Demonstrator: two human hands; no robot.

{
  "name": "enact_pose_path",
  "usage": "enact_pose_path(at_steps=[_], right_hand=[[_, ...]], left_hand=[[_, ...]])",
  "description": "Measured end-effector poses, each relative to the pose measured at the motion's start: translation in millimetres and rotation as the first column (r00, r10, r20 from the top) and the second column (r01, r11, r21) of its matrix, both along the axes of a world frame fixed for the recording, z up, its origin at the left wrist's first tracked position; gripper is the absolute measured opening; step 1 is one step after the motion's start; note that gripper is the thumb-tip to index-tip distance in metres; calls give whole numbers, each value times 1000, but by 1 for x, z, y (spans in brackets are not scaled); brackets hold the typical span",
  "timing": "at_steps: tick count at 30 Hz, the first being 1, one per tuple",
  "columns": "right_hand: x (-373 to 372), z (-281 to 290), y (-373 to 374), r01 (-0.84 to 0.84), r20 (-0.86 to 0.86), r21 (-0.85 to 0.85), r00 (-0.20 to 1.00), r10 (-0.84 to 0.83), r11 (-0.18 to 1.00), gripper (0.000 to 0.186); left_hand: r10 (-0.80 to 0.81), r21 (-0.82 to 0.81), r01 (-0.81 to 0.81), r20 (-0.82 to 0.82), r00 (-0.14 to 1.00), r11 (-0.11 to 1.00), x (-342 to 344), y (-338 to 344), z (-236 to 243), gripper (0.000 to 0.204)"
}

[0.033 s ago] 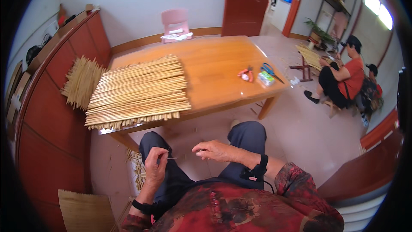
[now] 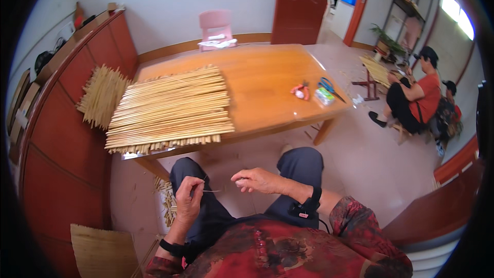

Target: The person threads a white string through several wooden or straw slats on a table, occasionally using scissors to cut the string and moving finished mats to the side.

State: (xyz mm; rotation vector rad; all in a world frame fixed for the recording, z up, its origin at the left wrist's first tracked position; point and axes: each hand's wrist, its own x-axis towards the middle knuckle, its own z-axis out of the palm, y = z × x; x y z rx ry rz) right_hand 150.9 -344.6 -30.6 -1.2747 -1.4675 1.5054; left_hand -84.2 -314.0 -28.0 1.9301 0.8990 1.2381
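Observation:
Over my lap, my left hand [image 2: 189, 195] is closed, thumb and forefinger pinching a thin pale strand [image 2: 212, 191] that sticks out to the right. Whether it is thread or wire I cannot tell. My right hand [image 2: 260, 181] hovers a short way to the right, its fingers curled and pressed to the thumb. Anything inside that pinch is too small to make out. The hands are apart. Beyond them, on the wooden table [image 2: 267, 85], lies a wide layer of straw-coloured stalks [image 2: 170, 108] placed side by side.
Orange-handled pliers [image 2: 301, 91], blue scissors [image 2: 332, 88] and a small clear packet [image 2: 324, 96] lie at the table's right end. More stalks [image 2: 103, 95] lean by the red cabinets [image 2: 72, 118]. Cut pieces [image 2: 169, 205] lie below left. Another person [image 2: 419, 92] sits at right.
The whole view has shifted slightly, with the room sitting a little farther right. The strand at my left hand shows more plainly. Both hands hold nearly the same pose.

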Motion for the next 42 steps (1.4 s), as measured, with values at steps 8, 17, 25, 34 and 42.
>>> enact_pose_path(at_steps=[8, 17, 25, 34, 42], right_hand=[[25, -31, 90, 275, -363, -351, 841, -401, 895, 55], [-22, -44, 131, 130, -525, -590, 688, -501, 797, 61], [2, -3, 137, 157, -538, -336, 778, -326, 929, 38], [39, 12, 55, 348, -784, -294, 445, -433, 890, 21], [38, -1, -43, 193, -526, -442, 735, -428, 876, 36]], left_hand=[[268, -509, -27, 407, 873, 860, -63, -4, -4, 2], [252, -620, 26, 356, 900, 784, -53, 32, -2, 7], [249, -635, 96, 432, 867, 767, -43, 35, -14, 6], [251, -682, 459, 676, 693, 569, 11, 69, -1, 6], [252, -697, 492, 676, 692, 522, 30, 70, 18, 5]])
